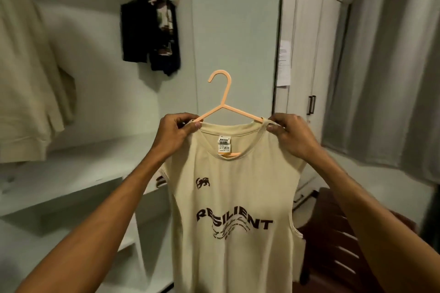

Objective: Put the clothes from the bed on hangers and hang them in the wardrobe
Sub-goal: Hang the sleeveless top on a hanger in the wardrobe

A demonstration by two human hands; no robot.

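Hands [176, 132] [289, 134] pinch vest [234, 197] shoulders on hanger [222, 100].

Shirt [233, 197] dead centre, on the hanger [222, 100], whose hook stands up above the neckline. The left hand [176, 133] pinches the shirt's left shoulder and the right hand [290, 135] its right. Behind, up to the left, clothes [142, 31] hang inside the wardrobe [100, 66]. Further left hangs another garment [28, 78], with shelves [71, 173] below. Right of the hanger stands a closed door [300, 31], with a sheet of paper [285, 62] on it and a handle [311, 104] lower down. The curtain [385, 66] hangs at far right.
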